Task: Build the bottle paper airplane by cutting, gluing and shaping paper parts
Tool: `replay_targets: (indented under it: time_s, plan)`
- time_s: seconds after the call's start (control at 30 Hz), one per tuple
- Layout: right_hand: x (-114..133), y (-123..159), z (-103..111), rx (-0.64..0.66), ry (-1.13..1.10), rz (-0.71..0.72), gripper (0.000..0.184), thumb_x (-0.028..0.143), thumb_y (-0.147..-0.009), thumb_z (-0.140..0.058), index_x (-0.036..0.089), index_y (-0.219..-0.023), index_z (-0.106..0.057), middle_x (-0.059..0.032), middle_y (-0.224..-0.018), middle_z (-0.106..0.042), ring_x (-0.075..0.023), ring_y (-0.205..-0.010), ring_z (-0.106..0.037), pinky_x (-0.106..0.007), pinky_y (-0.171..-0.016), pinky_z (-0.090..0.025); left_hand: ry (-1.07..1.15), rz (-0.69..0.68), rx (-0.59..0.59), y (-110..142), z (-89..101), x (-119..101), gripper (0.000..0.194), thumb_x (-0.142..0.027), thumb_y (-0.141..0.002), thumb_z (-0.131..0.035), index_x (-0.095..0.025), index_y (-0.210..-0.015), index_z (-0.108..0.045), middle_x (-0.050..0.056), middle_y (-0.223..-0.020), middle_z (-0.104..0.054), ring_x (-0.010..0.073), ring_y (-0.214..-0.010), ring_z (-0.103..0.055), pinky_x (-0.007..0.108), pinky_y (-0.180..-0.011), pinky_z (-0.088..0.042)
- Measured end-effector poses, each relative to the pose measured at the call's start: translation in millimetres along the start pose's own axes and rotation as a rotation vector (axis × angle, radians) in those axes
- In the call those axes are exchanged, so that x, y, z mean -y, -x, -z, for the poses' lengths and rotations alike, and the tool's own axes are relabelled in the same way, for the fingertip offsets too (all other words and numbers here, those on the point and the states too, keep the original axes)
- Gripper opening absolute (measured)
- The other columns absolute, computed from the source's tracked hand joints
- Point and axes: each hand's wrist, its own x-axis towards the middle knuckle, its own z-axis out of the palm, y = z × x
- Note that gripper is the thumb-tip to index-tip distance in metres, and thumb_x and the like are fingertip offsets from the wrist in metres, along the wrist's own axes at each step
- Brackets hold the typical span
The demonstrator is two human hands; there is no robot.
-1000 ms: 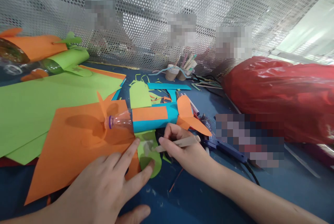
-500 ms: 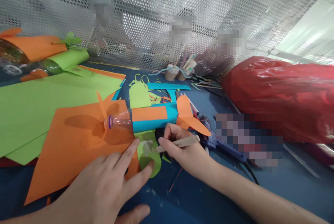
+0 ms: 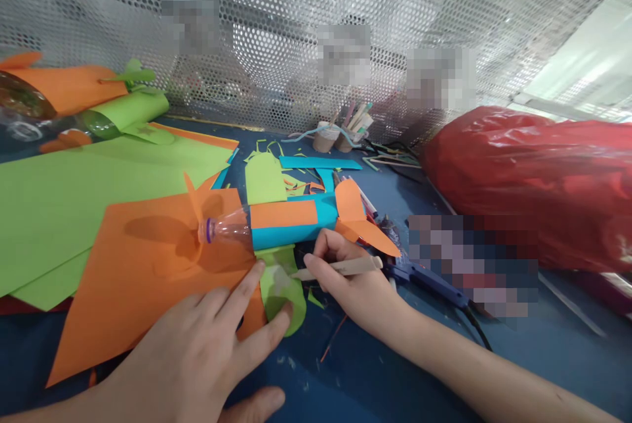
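Note:
A plastic bottle (image 3: 228, 225) lies on its side, wrapped in blue paper (image 3: 296, 233) with an orange strip on top. Orange paper fins stand at its right end and orange blades at its neck. Green paper wings stick out on both sides. My right hand (image 3: 348, 275) pinches a pale marker (image 3: 355, 266), its tip at the near green wing (image 3: 284, 285), which bears a whitish mark. Fingers spread, my left hand (image 3: 207, 344) rests flat, with fingertips touching that wing's edge and the orange paper sheet (image 3: 128, 278).
Green sheets (image 3: 89, 193) and two paper-covered bottles (image 3: 89, 91) lie left. Behind are paper scraps (image 3: 296, 184) and cups of markers (image 3: 326, 137). A blue glue gun (image 3: 419, 276) and a red plastic bag (image 3: 533, 179) are at right. Perforated metal (image 3: 276, 48) stands behind.
My right hand has shifted slightly, and the marker's tip has moved a little up and left on the near green wing. My left hand stays in place.

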Motion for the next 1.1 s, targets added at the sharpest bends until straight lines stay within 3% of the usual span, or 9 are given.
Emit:
replay_targets:
  time_s: [0.13,0.53,0.7,0.87,0.97,1.1]
  plan:
    - [-0.5,-0.1,0.5,0.012,0.002,-0.003,0.021,0.028,-0.084,-0.052,0.023,-0.066,-0.041,0.0083,-0.054,-0.041,-0.009,-0.047,-0.034,-0.023,-0.045,-0.027,-0.026,-0.049,-0.062,-4.1,2.1,1.2,0.044,-0.052,-0.092,-0.047,-0.031,-0.127,-0.064,0.018,-0.114,-0.068,0.0307,-0.081,-0.068,0.038,-0.056,-0.054]
    - [0.6,-0.3,1.3,0.017,0.005,-0.001,0.022,0.029,-0.084,-0.053,0.023,-0.067,-0.042,0.0079,-0.055,-0.042,-0.0093,-0.049,-0.036,-0.023,-0.046,-0.028,-0.012,-0.024,0.021,-4.4,6.8,0.9,0.048,-0.053,-0.087,-0.057,-0.033,-0.131,-0.061,0.016,-0.112,-0.069,0.0308,-0.086,-0.067,0.039,-0.061,-0.056]
    - [0.8,0.4,1.3,0.02,0.009,-0.019,0.022,0.029,-0.084,-0.053,0.023,-0.067,-0.042,0.0082,-0.055,-0.041,-0.0091,-0.048,-0.035,-0.023,-0.046,-0.027,-0.013,-0.059,-0.06,-6.6,5.9,3.7,0.042,-0.051,-0.089,-0.052,-0.03,-0.123,-0.067,0.016,-0.108,-0.07,0.0313,-0.08,-0.068,0.037,-0.056,-0.053]
    - [0.0,0.1,1.4,0.012,0.012,0.009,0.022,0.029,-0.085,-0.054,0.023,-0.067,-0.043,0.0078,-0.056,-0.042,-0.0092,-0.049,-0.035,-0.023,-0.046,-0.028,0.036,-0.03,-0.052,0.5,-1.6,3.1,0.045,-0.051,-0.092,-0.049,-0.033,-0.132,-0.06,0.014,-0.115,-0.067,0.0298,-0.085,-0.066,0.036,-0.062,-0.052]
    - [-0.3,0.2,1.3,0.014,0.01,0.009,0.022,0.027,-0.084,-0.053,0.023,-0.066,-0.042,0.0082,-0.055,-0.04,-0.0091,-0.048,-0.034,-0.023,-0.046,-0.027,0.051,0.019,-0.094,2.6,-2.7,1.1,0.044,-0.051,-0.097,-0.038,-0.035,-0.132,-0.059,0.014,-0.121,-0.065,0.0303,-0.087,-0.065,0.038,-0.064,-0.051]
    - [0.0,-0.3,1.3,0.015,0.004,-0.003,0.022,0.026,-0.084,-0.054,0.023,-0.066,-0.042,0.008,-0.054,-0.041,-0.009,-0.048,-0.035,-0.022,-0.046,-0.028,0.048,0.034,0.059,0.3,4.8,-1.1,0.045,-0.05,-0.097,-0.041,-0.035,-0.136,-0.056,0.015,-0.123,-0.064,0.0312,-0.09,-0.065,0.04,-0.068,-0.053]
